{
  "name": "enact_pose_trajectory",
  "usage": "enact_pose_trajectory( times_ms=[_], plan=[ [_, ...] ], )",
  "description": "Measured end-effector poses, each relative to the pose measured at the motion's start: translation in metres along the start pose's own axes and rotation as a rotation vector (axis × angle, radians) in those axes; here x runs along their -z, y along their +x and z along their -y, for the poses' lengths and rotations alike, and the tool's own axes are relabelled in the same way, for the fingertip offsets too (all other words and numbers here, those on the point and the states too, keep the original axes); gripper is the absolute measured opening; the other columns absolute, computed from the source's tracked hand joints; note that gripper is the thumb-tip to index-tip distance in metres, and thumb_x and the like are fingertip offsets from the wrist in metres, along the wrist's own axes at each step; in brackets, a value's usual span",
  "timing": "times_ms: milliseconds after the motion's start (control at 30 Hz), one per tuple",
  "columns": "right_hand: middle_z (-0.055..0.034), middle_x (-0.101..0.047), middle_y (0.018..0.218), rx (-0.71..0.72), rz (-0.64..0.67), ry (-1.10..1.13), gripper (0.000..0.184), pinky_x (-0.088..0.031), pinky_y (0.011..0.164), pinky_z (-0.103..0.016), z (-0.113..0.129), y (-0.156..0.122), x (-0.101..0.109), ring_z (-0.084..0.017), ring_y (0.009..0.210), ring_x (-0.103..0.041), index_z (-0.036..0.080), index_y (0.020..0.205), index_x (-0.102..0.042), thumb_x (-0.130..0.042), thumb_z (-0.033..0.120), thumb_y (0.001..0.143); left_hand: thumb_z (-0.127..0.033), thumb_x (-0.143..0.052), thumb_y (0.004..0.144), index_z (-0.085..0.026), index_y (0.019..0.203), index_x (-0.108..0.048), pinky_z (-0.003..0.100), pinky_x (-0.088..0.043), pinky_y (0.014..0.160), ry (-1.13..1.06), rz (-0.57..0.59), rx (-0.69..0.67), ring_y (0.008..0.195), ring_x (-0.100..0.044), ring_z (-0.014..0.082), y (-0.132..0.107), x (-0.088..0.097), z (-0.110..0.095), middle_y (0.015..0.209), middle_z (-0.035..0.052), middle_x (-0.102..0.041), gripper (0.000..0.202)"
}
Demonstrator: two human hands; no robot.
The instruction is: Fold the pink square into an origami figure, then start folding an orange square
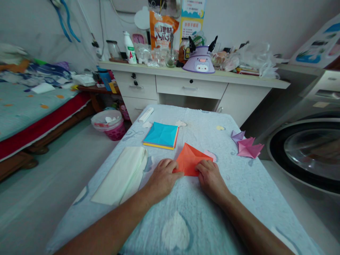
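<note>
An orange sheet of origami paper [189, 159], creased and partly folded, lies on the cloth-covered table between my hands. My left hand [165, 177] grips its left lower corner, thumb and fingers closed on the edge. On the right side, my right hand [209, 177] presses curled fingers onto the sheet near its right corner. Beyond my left hand sits a stack of coloured paper [162, 134], blue on top with yellow and red edges below. Folded pink [249, 147] and purple paper pieces [237, 136] rest at the table's right edge.
A pale folded paper bundle [123, 175] lies left of my left arm, and a small white box [146, 115] is at the far left corner. Behind the table stands a white desk [138, 87] with jars and bags. A washing machine [318, 117] is right, a bin [110, 124] left.
</note>
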State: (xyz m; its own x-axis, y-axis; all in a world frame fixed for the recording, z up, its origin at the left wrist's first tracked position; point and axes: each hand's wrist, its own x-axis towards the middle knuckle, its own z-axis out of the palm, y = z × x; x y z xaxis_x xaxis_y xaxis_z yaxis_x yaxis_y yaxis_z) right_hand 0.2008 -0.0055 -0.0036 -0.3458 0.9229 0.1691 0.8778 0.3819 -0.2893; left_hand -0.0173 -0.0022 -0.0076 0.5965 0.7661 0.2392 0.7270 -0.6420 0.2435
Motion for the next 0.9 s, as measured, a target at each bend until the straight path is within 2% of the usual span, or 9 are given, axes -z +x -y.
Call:
enact_pose_trajectory(
  times_ms=[133, 267, 467, 667, 900],
  plan=[
    [-0.0072, -0.058, 0.091, -0.053, -0.019, -0.038, 0.01, -0.035, 0.078, -0.034, 0.008, 0.003, -0.002, -0.022, 0.087, -0.05, 0.018, 0.086, -0.06, -0.052, 0.023, 0.088, -0.02, -0.058, 0.088, -0.025, 0.091, -0.071, 0.035, -0.041, 0.084, -0.114, -0.043, 0.048, 0.094, -0.048, 0.0203, 0.003, 0.0, 0.003, 0.093, 0.0035, -0.057, 0.014],
    [-0.0081, -0.058, 0.093, -0.095, -0.039, -0.097, 0.02, -0.035, 0.076, -0.036, 0.014, 0.004, -0.006, -0.024, 0.087, -0.049, 0.019, 0.088, -0.057, -0.056, 0.039, 0.088, -0.023, -0.062, 0.087, -0.02, 0.083, -0.068, 0.035, -0.04, 0.084, -0.175, -0.068, 0.094, 0.092, -0.049, 0.0195, 0.008, 0.0, 0.002, 0.09, 0.0032, -0.057, 0.008],
    [-0.0088, -0.058, 0.092, -0.107, -0.093, -0.172, 0.024, -0.035, 0.076, -0.037, 0.018, 0.003, -0.011, -0.025, 0.087, -0.048, 0.019, 0.086, -0.054, -0.055, 0.043, 0.088, -0.022, -0.064, 0.082, -0.019, 0.077, -0.058, 0.035, -0.04, 0.083, -0.161, -0.099, 0.202, 0.092, -0.049, 0.0204, 0.012, -0.002, -0.003, 0.091, 0.0025, -0.054, 0.008],
    [-0.01, -0.057, 0.093, -0.103, -0.111, -0.205, 0.029, -0.035, 0.077, -0.038, 0.018, 0.001, -0.013, -0.026, 0.088, -0.048, 0.019, 0.09, -0.053, -0.054, 0.048, 0.087, -0.02, -0.063, 0.079, -0.021, 0.091, -0.053, 0.037, -0.038, 0.086, -0.138, -0.131, 0.291, 0.097, -0.046, 0.0221, 0.008, -0.005, 0.001, 0.097, 0.0028, -0.052, 0.015],
    [-0.01, -0.056, 0.093, -0.119, -0.135, -0.195, 0.036, -0.036, 0.078, -0.039, 0.02, 0.003, -0.013, -0.027, 0.088, -0.047, 0.019, 0.091, -0.052, -0.054, 0.055, 0.085, -0.023, -0.058, 0.082, -0.021, 0.1, -0.05, 0.041, -0.034, 0.091, -0.036, -0.07, 0.352, 0.1, -0.046, 0.0243, 0.003, -0.003, 0.001, 0.104, 0.0047, -0.052, 0.02]
  ],
)
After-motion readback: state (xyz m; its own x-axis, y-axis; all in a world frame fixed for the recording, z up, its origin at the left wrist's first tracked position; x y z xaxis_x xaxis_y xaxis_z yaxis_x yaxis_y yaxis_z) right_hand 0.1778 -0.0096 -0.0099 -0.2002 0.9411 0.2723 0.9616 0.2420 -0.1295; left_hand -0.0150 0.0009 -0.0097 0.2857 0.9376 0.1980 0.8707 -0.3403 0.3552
